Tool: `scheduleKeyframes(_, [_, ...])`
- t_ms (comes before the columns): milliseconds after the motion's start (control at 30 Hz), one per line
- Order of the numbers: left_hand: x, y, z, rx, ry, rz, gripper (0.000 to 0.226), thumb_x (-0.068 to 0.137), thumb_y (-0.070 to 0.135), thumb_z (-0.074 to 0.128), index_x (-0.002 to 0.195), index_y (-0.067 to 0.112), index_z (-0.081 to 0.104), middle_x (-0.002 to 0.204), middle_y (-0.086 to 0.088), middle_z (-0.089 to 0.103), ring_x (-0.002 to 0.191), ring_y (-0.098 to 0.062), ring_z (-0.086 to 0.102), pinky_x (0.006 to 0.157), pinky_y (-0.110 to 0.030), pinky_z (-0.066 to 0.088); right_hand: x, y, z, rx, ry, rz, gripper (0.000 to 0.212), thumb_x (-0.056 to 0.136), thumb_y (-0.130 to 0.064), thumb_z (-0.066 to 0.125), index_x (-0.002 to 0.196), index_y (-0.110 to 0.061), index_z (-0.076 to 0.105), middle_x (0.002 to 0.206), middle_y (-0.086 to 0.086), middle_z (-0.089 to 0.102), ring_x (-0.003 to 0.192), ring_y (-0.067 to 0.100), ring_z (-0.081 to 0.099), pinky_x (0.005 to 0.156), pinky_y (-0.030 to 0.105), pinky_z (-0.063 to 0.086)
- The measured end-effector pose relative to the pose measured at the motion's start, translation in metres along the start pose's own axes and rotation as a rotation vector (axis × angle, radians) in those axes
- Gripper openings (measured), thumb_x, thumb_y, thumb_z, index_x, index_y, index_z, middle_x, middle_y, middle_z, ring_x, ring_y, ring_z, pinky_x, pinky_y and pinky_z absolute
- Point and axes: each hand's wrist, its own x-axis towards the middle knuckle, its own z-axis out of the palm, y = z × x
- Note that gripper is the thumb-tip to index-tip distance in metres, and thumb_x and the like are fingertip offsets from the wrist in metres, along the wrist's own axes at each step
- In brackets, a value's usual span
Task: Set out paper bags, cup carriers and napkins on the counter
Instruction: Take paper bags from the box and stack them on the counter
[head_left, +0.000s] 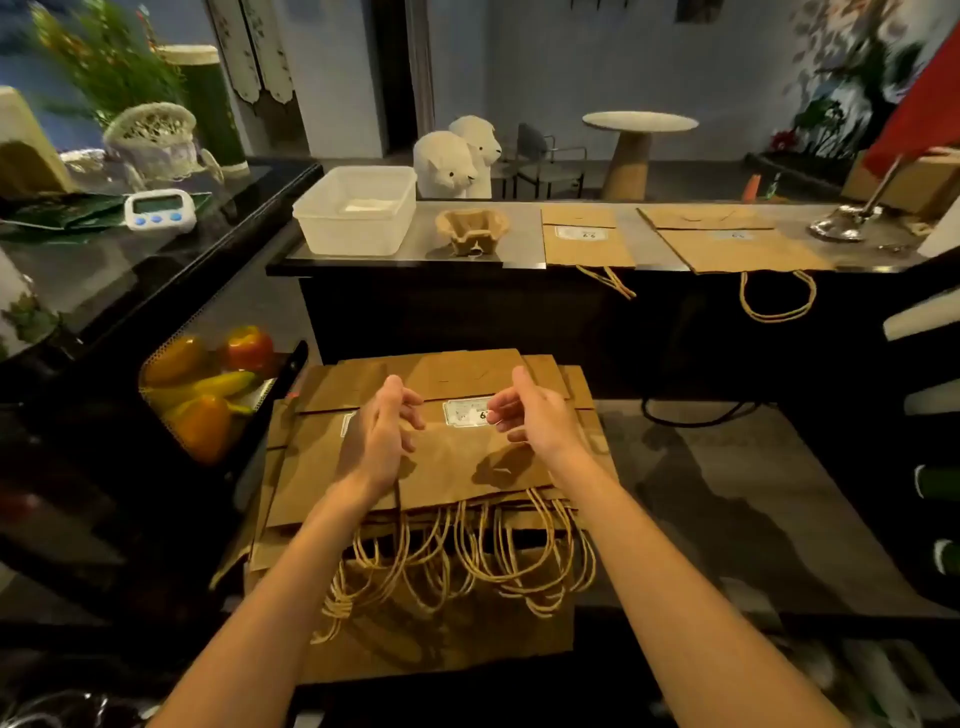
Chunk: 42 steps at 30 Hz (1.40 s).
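Observation:
A stack of flat brown paper bags (457, 462) with twine handles lies on the lower worktop in front of me. My left hand (382, 436) and my right hand (530, 418) hover just above the top bag, fingers loosely curled, holding nothing. On the raised counter (519, 244) behind lie two flat paper bags, one (584, 239) in the middle and a larger one (727, 239) to its right, handles hanging over the edge. A brown pulp cup carrier (471, 229) sits left of them. A clear plastic tub (358, 210) with white napkins inside stands at the counter's left end.
A mesh basket of peppers and fruit (208, 384) hangs left of the stack. A white timer (160, 209) lies on the dark left shelf. Two white bear figures (457, 156) stand behind the counter. A metal stand base (844, 221) sits at the counter's right end. A black cable (691, 415) lies on the worktop.

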Motion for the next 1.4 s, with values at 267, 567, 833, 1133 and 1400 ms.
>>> scheduleKeyframes(267, [-0.008,-0.004,-0.005,0.111,-0.046,-0.082,0.042,0.109,0.046,0.036,0.107,0.014,0.063,0.102,0.001,0.06,0.091,-0.012,0.056,0.079,-0.027,0.047,-0.003,0.001,-0.008,-0.311,0.075,-0.042,0.047,0.104,-0.057,0.035,0.087,-0.026,0.066,0.095,-0.005,0.064,0.091,0.01,0.055,0.084,0.037,0.044])
scheduleKeyframes(567, [-0.003,-0.001,-0.011,0.28,-0.006,-0.095,0.038,0.108,0.047,0.038,0.117,0.02,0.063,0.116,0.003,0.058,0.098,-0.008,0.053,0.077,-0.025,0.041,0.012,0.007,-0.01,-0.661,0.11,0.079,0.064,0.092,-0.053,0.066,0.145,-0.024,0.044,0.145,0.004,0.052,0.133,0.027,0.048,0.105,0.046,0.048])
scheduleKeyframes(833, [-0.002,-0.005,-0.02,0.152,0.095,-0.101,0.022,0.106,0.037,0.05,0.115,0.023,0.063,0.102,0.014,0.061,0.095,-0.007,0.058,0.072,-0.026,0.046,0.016,-0.005,-0.02,-0.135,0.105,0.176,0.025,0.096,-0.02,0.068,0.12,-0.017,0.063,0.116,0.003,0.068,0.107,0.022,0.063,0.095,0.043,0.054])
scheduleKeyframes(1133, [0.005,-0.016,-0.075,0.356,0.252,-0.198,0.029,0.104,0.027,0.055,0.13,0.013,0.058,0.123,-0.003,0.059,0.107,-0.018,0.053,0.079,-0.029,0.042,0.028,-0.022,-0.006,-0.018,0.091,0.138,0.017,0.103,-0.023,0.055,0.12,-0.024,0.056,0.109,-0.001,0.061,0.101,0.019,0.057,0.09,0.041,0.045])
scheduleKeyframes(1400, [0.008,-0.031,-0.084,0.264,0.268,-0.273,0.032,0.104,0.028,0.057,0.134,0.017,0.057,0.132,-0.006,0.061,0.119,-0.024,0.057,0.09,-0.034,0.046,0.032,0.003,0.052,-0.113,0.024,0.104,0.02,0.097,-0.019,0.067,0.115,-0.023,0.058,0.111,0.0,0.067,0.102,0.018,0.064,0.083,0.037,0.058])
